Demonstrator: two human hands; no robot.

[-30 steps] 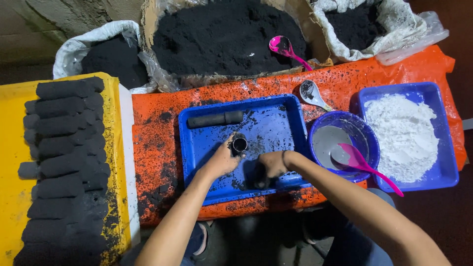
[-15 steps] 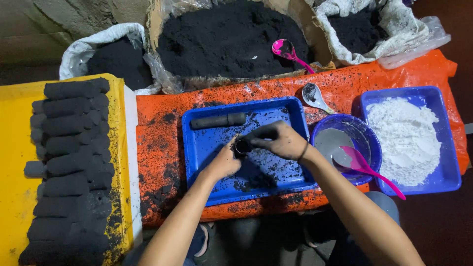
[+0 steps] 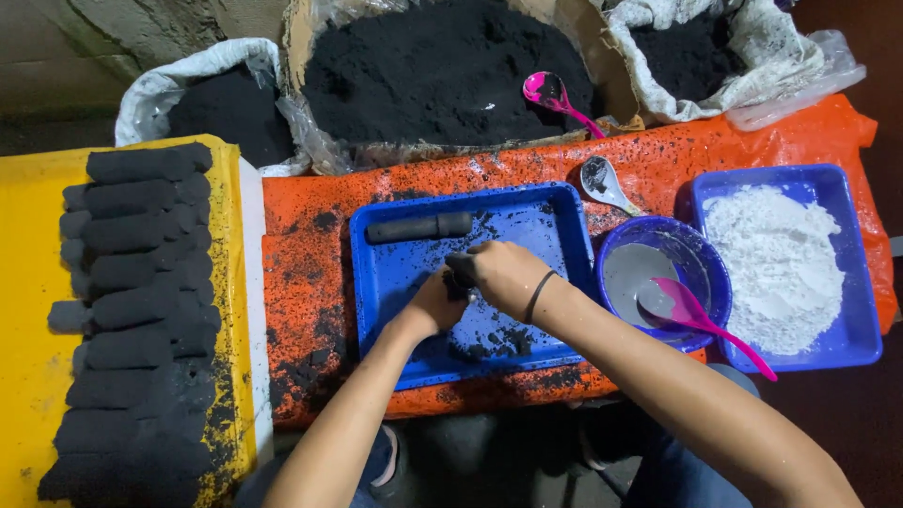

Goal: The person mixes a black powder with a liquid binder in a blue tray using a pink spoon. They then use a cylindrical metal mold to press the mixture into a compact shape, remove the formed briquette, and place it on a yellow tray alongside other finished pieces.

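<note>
Where the right hand (image 3: pixel 503 275) scooped at the tray's near edge a second ago, it now covers the small black tube (image 3: pixel 458 270), which the left hand (image 3: pixel 435 299) grips over the blue tray (image 3: pixel 395 282); black roll (image 3: pixel 419 227) unmoved.

Hands (image 3: pixel 475 282) hide the dark tube

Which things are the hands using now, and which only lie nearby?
In use: left hand, right hand, small black tube mould, blue plastic tray.
Lying nearby: black pressed cylinder, white spoon, blue round bowl, white powder tray.
</note>
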